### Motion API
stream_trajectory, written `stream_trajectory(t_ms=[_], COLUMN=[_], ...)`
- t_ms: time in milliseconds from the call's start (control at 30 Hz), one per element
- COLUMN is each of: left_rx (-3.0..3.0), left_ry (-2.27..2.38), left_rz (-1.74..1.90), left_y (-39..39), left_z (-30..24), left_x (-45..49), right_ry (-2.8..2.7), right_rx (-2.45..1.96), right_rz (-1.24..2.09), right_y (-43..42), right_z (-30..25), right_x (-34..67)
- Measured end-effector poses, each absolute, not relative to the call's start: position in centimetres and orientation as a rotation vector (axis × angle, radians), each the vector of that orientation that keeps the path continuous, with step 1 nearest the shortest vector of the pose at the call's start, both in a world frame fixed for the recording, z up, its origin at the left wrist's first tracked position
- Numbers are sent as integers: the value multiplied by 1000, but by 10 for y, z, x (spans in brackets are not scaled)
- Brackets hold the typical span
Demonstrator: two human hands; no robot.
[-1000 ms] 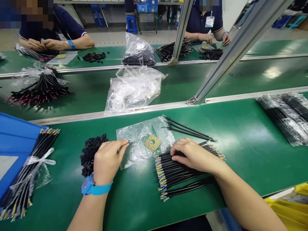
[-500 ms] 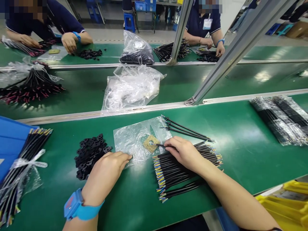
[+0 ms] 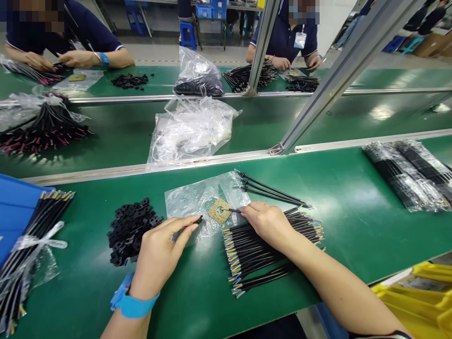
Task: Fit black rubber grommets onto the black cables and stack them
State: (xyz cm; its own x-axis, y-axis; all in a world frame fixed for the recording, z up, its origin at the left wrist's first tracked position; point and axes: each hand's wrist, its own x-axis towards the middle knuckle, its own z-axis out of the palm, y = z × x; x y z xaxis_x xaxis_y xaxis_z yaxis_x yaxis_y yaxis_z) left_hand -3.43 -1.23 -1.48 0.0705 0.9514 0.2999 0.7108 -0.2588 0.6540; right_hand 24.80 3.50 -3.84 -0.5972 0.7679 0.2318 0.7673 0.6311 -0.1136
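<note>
My left hand (image 3: 169, 242) pinches a small black plastic part (image 3: 199, 220) between thumb and fingertips, over the left side of a clear plastic bag (image 3: 183, 197). In my right hand (image 3: 266, 221) is a black cable (image 3: 236, 210), its stripped end over a tan square sponge (image 3: 219, 211) with a hole in the middle. The sponge lies on the bag. Below my right hand is a row of black cables (image 3: 261, 249) with coloured wire ends. Left of my left hand sits a pile of black plastic parts (image 3: 130, 228).
Several cables (image 3: 275, 188) with black parts on them lie behind my right hand. Tied cables (image 3: 35, 245) rest by a blue bin (image 3: 16, 202) at left. Bagged cables (image 3: 409, 174) lie at right. A metal post (image 3: 328, 80) slants up from the rail. Two people work opposite.
My left hand has lifted and turned, and the small black part now shows at its fingertips. My right hand still holds the cable by the sponge. The view has shifted slightly.
</note>
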Motion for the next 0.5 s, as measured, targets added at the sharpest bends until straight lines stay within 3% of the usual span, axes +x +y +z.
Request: stream_trajectory(t_ms=[267,500], left_rx=[1544,1410], left_ry=[1708,1707], left_rz=[1155,1195], left_y=[-17,-20], left_z=[-24,-23], left_x=[-11,-5], right_ry=[-2272,-2277], right_rx=[-913,-903], right_rz=[46,-39], right_y=[18,13], right_z=[-16,-17], right_x=[236,230])
